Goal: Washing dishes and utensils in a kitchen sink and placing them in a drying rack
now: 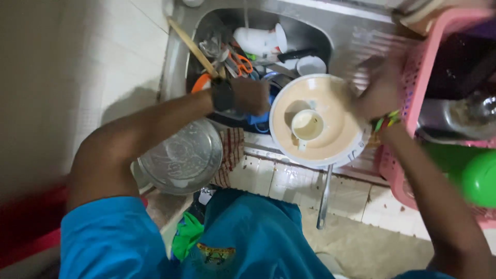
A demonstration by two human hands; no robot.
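Note:
My left hand [249, 96] wears a dark wristband and grips the left rim of a large cream plate [336, 116], which sits over the edge of the steel sink [181, 36]. A small cream cup [307, 125] lies on the plate. My right hand [381, 88] is blurred at the plate's right edge, near the pink basket [413, 82]; whether it grips the plate cannot be told. Under the left hand something blue [258, 120] shows.
The sink holds orange-handled scissors [242, 64], a wooden stick [194, 47], white cups [258, 40] and cutlery. A steel lid [181, 157] and checked cloth [231, 152] lie on the tiled counter. A green round object [480, 178] sits at right.

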